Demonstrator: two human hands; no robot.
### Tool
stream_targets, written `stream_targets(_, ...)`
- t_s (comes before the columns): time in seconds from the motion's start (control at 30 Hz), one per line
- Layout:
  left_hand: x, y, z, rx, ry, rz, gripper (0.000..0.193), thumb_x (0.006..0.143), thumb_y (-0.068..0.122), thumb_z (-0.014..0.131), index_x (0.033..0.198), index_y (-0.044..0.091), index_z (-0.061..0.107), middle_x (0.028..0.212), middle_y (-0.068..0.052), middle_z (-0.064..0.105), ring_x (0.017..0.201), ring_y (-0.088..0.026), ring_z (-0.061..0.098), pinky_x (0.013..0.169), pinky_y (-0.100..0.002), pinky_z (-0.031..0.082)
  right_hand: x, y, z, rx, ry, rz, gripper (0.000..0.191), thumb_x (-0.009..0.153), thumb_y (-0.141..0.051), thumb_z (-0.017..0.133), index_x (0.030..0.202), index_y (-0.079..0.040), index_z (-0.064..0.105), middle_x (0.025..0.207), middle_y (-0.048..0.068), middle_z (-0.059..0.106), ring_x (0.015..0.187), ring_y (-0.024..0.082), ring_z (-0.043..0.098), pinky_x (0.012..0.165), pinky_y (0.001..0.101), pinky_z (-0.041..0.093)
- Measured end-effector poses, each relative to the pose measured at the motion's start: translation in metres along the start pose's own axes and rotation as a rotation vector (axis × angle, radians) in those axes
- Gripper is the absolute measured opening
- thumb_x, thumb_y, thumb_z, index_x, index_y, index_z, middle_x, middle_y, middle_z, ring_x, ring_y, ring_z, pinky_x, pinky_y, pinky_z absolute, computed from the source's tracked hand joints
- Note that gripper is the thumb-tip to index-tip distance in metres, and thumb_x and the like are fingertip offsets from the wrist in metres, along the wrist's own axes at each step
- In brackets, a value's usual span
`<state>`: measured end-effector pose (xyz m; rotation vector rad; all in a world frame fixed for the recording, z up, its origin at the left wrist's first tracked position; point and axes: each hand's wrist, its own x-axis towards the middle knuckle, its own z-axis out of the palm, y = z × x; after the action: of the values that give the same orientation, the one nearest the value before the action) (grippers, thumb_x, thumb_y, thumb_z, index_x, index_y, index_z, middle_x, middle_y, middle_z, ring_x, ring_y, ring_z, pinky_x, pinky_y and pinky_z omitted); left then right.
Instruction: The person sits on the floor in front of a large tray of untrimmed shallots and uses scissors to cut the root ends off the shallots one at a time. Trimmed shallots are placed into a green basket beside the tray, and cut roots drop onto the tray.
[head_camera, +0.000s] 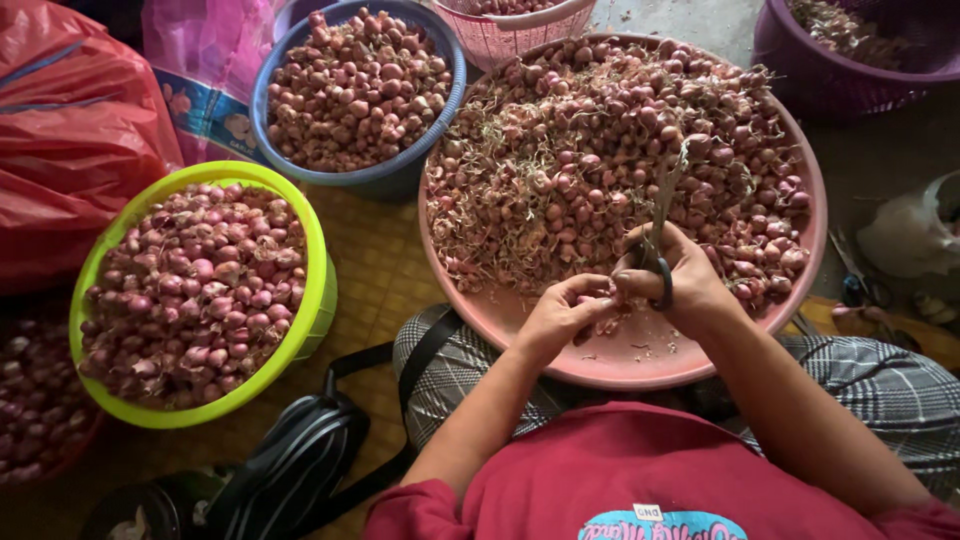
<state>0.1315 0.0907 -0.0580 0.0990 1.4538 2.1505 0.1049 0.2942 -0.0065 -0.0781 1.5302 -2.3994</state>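
Two bare hands meet over the near rim of a wide, shallow pink plastic basin (640, 365), which rests on the person's lap. Left hand (560, 315): fingers pinched shut on a small reddish shallot bulb (598, 299), held at the fingertips just above the bare near part of the basin. Right hand (675, 275): clenched around a pair of scissors with dark loop handles (660, 255), thumb side toward the bulb; blades point up and away over the heap, tips blurred, so can't tell if the blades are apart or together. The hands touch or nearly touch at the bulb.

Basin load: heap of small red shallots mixed with dry stringy roots and skins (600, 150), covering the far two thirds; near strip mostly bare with a few scraps.

Left of the basin: lime-green round plastic tub (318, 290) full of cleaned-looking shallots, on a woven yellow mat (375, 260). Beyond it, a blue round plastic tub (400, 172), also full of shallots. A pink mesh basket (500, 40) touches the basin's far rim. Purple plastic tub (800, 80) at the far right. Red plastic sack (70, 130) at the far left. Black strapped bag (300, 460) lies beside the person's left knee.
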Motion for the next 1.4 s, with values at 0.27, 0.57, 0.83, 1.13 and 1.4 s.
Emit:
stream_targets(0.27, 0.006, 0.002, 0.0, -0.099, 0.191, 0.118, 0.013, 0.097, 0.013, 0.07, 0.107, 0.006, 0.068, 0.084, 0.003, 0.072, 0.054, 0.0, 0.046, 0.046, -0.019, 0.035, -0.005, -0.021, -0.017, -0.872, 0.077, 0.122, 0.066, 0.07, -0.018, 0.089, 0.123, -0.005, 0.052, 0.095, 0.011, 0.075, 0.094, 0.023, 0.074, 0.086, 0.0355, 0.058)
stream_targets(0.57, 0.015, -0.018, -0.013, -0.178, 0.184, 0.023, 0.013, 0.094, 0.017, 0.072, 0.103, 0.009, 0.068, 0.072, 0.006, 0.063, 0.052, -0.002, 0.048, 0.045, -0.019, 0.036, -0.026, 0.013, -0.026, -1.084, -0.089, 0.299, 0.067, 0.062, -0.034, 0.095, 0.113, -0.008, 0.061, 0.097, 0.012, 0.078, 0.091, 0.02, 0.074, 0.083, 0.0351, 0.058)
stream_targets(0.83, 0.018, -0.034, -0.02, -0.142, 0.232, 0.023, 0.013, 0.094, 0.016, 0.074, 0.1, 0.008, 0.066, 0.071, 0.005, 0.062, 0.05, -0.003, 0.049, 0.044, -0.02, 0.037, -0.027, 0.03, -0.032, -1.0, 0.0, 0.234, 0.046, 0.069, -0.027, 0.092, 0.099, -0.004, 0.066, 0.082, 0.007, 0.078, 0.077, 0.013, 0.069, 0.069, 0.0328, 0.056)
stream_targets(1.13, 0.021, -0.031, -0.027, -0.26, 0.198, -0.016, 0.015, 0.093, 0.014, 0.068, 0.106, 0.007, 0.066, 0.089, -0.004, 0.073, 0.057, -0.008, 0.056, 0.048, -0.021, 0.043, -0.019, 0.052, -0.06, -0.807, -0.013, 0.089, 0.048, 0.074, -0.024, 0.089, 0.107, -0.003, 0.062, 0.084, 0.004, 0.071, 0.077, 0.008, 0.062, 0.066, 0.0279, 0.051)
stream_targets(1.4, 0.071, 0.013, -0.049, -0.844, 0.235, -0.15, 0.044, 0.103, 0.043, 0.05, 0.115, 0.003, 0.063, 0.101, -0.017, 0.072, 0.085, -0.024, 0.067, 0.069, -0.034, 0.058, 0.011, 0.046, -0.056, -0.662, 0.052, 0.186, 0.052, 0.074, -0.021, 0.088, 0.117, -0.006, 0.062, 0.078, 0.001, 0.057, 0.072, 0.01, 0.053, 0.063, 0.0287, 0.046)
